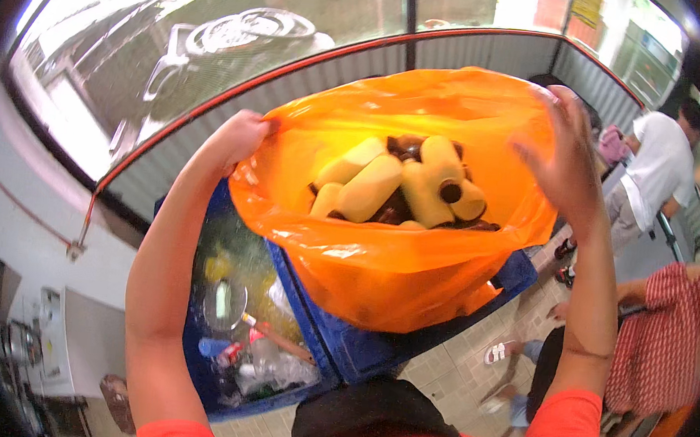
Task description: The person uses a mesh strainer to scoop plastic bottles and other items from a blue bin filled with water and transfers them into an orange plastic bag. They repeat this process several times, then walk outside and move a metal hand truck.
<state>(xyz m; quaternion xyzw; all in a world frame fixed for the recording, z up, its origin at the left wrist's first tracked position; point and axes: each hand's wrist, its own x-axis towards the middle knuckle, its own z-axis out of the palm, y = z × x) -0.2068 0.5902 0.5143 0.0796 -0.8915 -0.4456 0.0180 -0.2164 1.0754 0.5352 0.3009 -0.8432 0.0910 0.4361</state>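
Note:
My left hand (241, 138) grips the upper left rim of a large orange plastic bag (366, 273). At the bag's upper right rim is my right hand (563, 149), somewhat blurred, its upper fingers curled at the edge and its thumb held out. Inside the wide-mouthed bag lie several rounded yellow pieces (369, 187) mixed with dark brown ones (396, 210). The bag sits over the right part of a blue bin (327, 356). Its exposed left part holds murky water with bottles, crumpled plastic and a long-handled round tool (275, 336).
A corrugated wall with a red rail (339, 41) runs behind the bin. At right, a person in a white shirt (659, 161) bends over near railings, and a person in red checks (657, 341) is close beside my right arm. A white counter (86, 337) stands at left.

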